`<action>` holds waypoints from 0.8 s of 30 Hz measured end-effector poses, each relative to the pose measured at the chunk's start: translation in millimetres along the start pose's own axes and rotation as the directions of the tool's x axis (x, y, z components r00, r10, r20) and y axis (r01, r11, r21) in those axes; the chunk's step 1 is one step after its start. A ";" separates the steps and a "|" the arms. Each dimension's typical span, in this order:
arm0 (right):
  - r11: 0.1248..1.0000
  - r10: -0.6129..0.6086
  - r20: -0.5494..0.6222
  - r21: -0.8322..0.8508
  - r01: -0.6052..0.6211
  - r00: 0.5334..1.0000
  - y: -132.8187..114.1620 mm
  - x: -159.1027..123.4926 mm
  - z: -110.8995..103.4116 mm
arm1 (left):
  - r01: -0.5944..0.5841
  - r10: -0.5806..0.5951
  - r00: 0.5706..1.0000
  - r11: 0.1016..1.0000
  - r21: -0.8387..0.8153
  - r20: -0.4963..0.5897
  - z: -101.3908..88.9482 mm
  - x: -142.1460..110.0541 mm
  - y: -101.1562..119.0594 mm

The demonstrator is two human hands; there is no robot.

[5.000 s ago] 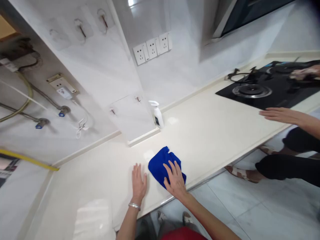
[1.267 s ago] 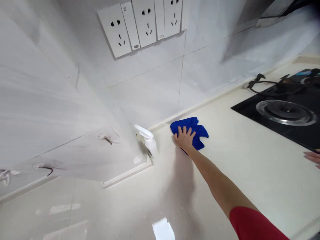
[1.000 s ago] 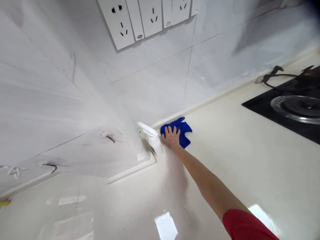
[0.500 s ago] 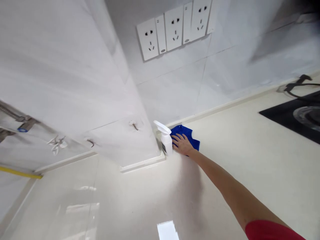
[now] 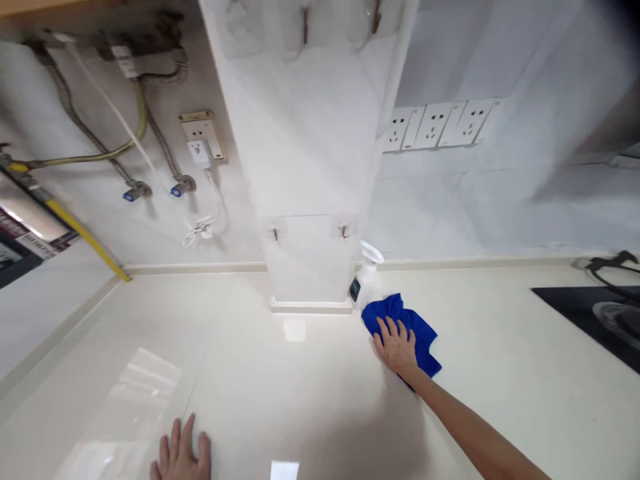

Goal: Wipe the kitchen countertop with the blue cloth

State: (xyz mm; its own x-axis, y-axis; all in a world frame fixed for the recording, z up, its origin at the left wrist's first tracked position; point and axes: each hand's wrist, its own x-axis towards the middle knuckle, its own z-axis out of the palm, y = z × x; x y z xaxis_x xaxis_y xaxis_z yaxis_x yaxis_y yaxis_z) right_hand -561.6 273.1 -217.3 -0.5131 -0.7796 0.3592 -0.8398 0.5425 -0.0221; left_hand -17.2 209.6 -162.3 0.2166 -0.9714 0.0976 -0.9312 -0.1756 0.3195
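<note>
Your right hand (image 5: 397,347) was palm down on the blue cloth (image 5: 423,333), fingers fanned and slightly bent, unclenched, with the cloth under it rather than bunched in it. Cloth lay partly spread and rumpled on the pale counter (image 5: 295,373), notched on its right edge. Your left hand (image 5: 184,457) was at the bottom edge of view, well apart from the cloth, fingers splayed and released; frame cut it off, so I couldn't tell if its palm touched the counter.

Just past the cloth stood a white pump bottle (image 5: 367,277), dark label toward the left. Cloth's corner came right beside its base; contact unclear. Bottle sat close against the right side of a white pillar (image 5: 315,153), which had two hooks (image 5: 344,231) low down and more near the top.

Right of the pillar you had a row of wall sockets (image 5: 431,125) and, at the frame edge, part of a black cooktop (image 5: 575,310). Left of it, two blue-tipped valves (image 5: 183,186) stuck out of the wall near a plugged-in outlet (image 5: 216,140), and a yellow pipe (image 5: 90,238) slanted down to the back left corner of the counter
</note>
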 end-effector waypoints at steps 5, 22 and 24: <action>0.997 -0.014 -0.036 0.069 0.017 0.999 -49.0 -56.7 -7.0 | -0.102 0.105 0.992 0.994 0.038 -0.073 3.8 -17.1 -4.5; 0.903 -0.287 -0.119 0.298 0.310 0.950 -239.9 -156.3 -53.0 | -0.356 0.355 0.934 0.933 0.040 0.029 -54.4 -89.1 -178.5; 0.888 -0.313 -0.120 0.315 0.335 0.942 -259.4 -161.7 -55.8 | -0.218 0.219 0.976 0.975 0.038 -0.022 -69.7 -115.4 -225.3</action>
State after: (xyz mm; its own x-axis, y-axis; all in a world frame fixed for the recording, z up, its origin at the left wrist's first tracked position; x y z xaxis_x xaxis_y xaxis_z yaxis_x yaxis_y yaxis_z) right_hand -250.8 275.9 -217.6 -0.1994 -0.8668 0.4571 -0.9735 0.1221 -0.1932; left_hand 188.0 372.5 -179.9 0.0142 -0.9826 0.1853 -0.9665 0.0340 0.2544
